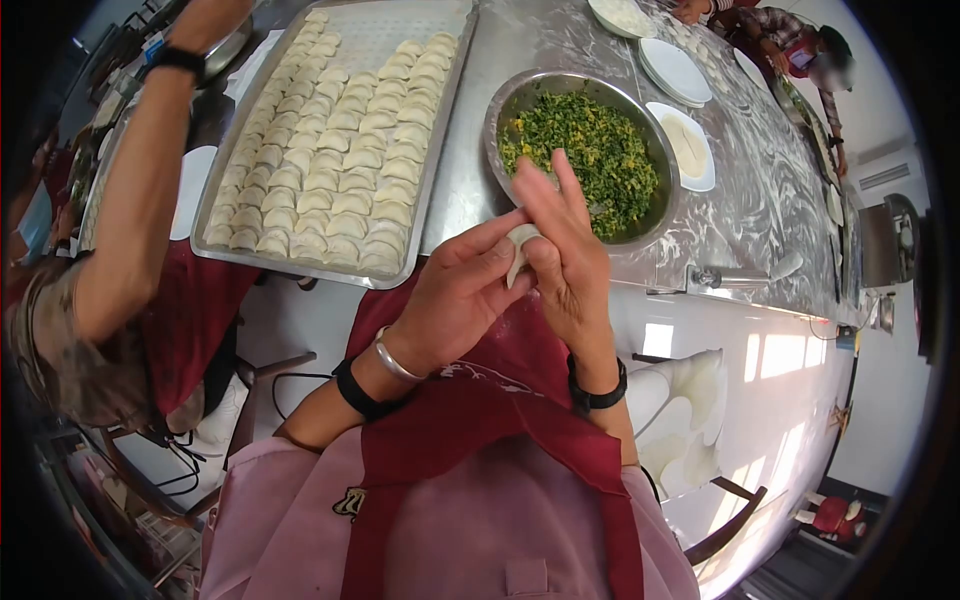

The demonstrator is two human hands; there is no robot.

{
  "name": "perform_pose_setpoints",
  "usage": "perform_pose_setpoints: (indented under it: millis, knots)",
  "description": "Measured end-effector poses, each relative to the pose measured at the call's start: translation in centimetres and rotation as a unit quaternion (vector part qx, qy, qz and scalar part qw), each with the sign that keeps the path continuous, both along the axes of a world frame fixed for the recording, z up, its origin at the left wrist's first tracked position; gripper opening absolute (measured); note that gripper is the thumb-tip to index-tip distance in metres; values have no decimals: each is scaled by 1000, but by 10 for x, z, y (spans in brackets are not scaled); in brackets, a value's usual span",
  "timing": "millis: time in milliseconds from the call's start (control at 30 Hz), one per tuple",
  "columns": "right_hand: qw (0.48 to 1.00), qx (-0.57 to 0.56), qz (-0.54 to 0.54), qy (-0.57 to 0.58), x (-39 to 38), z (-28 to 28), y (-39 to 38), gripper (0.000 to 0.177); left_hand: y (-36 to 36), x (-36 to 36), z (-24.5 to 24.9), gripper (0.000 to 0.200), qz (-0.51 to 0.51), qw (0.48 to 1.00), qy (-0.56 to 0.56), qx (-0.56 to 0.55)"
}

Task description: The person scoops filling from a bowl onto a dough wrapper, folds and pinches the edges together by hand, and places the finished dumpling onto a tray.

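A pale dumpling is pinched between my two hands, in front of my apron. My left hand has its thumb and fingers closed on one side of it. My right hand presses the other side with its thumb, while its upper fingers stretch away and blur a little. Just beyond the hands stands a steel bowl of chopped green and yellow filling. To the left, a metal tray carries many folded dumplings in rows.
White plates and a plate of pale flour or dough stand right of the bowl on the floury steel table. A rolling pin lies by the near edge. Another person's arm reaches along the tray's left; a co-worker is at far right.
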State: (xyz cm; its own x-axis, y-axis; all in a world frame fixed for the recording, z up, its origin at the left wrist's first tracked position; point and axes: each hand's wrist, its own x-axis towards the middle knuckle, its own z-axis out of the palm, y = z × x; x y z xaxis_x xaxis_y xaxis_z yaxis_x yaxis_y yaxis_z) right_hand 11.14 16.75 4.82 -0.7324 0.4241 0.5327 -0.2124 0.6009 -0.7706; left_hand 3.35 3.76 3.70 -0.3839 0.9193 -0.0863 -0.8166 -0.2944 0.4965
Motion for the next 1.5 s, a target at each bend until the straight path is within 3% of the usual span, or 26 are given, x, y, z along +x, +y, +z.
perform_pose_setpoints:
  millis: [133, 233, 333, 433, 633, 733, 833, 933, 1033, 1233, 1433, 1500]
  knots:
    - [987, -153, -33, 31, 3, 1, -7, 33, 2, -5, 2, 52, 0, 999, -19, 44]
    - [966, -236, 3, 104, 9, -14, -8, 34, 2, -4, -1, 54, 13, 997, -41, 58]
    - [962, -248, -30, 113, 7, -12, -13, 25, 3, -1, 1, 50, 16, 996, -56, 64]
    - [976, -183, -38, 114, 7, -19, -7, 16, 3, 1, 4, 48, 18, 997, -54, 56]
    - [990, -113, -14, 85, 12, -21, 3, 16, 3, 2, 2, 47, 20, 998, -36, 41]
    - [967, -245, -16, 66, 11, -5, -2, 19, 4, -3, 2, 48, -4, 998, -44, 51]
    - [957, -281, -7, 73, 12, 0, -6, 21, 1, -4, -1, 53, -36, 997, -57, 42]
    - [977, -201, 60, 41, 19, -12, 7, 20, 1, -2, 0, 55, -41, 998, -46, 16]
    - [990, -123, 59, 31, 22, -21, 16, 20, 2, -1, 2, 55, -45, 998, -53, 5]
    - [974, -216, 60, 25, 19, 2, 6, 19, -4, -9, 8, 59, -74, 996, -49, -21]
    - [983, -35, 172, -45, 26, 1, 30, 26, -5, -10, 10, 58, -105, 993, -22, -52]
    - [983, -42, 170, -45, 26, -1, 30, 23, -5, -11, 9, 58, -109, 993, -13, -51]
